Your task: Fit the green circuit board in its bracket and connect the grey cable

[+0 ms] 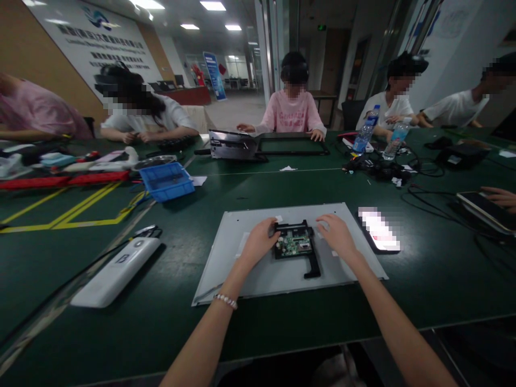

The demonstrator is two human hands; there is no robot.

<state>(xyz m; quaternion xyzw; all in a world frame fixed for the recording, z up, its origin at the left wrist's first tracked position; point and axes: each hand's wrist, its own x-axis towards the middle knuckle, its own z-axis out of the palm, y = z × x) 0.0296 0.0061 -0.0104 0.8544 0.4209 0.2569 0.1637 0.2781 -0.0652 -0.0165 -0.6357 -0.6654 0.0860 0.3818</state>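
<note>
A green circuit board (293,243) sits in a black plastic bracket (313,266), whose leg points toward me at the right. Both are over a flat light-grey panel (258,279) on the table. My left hand (260,242) is closed around the left edge of the bracket, thumb near the board. Just right of the bracket, my right hand (337,236) hovers with curved fingers apart, holding nothing. Small pieces of white tape stick to the panel near both hands. Whether the bracket touches the panel, I cannot tell.
A white power bank (116,271) with a cable lies left, a lit phone (379,230) right of the panel. Farther off are a blue basket (167,181), a black frame (294,146), water bottles (366,129) and tangled cables. Several people sit across the table.
</note>
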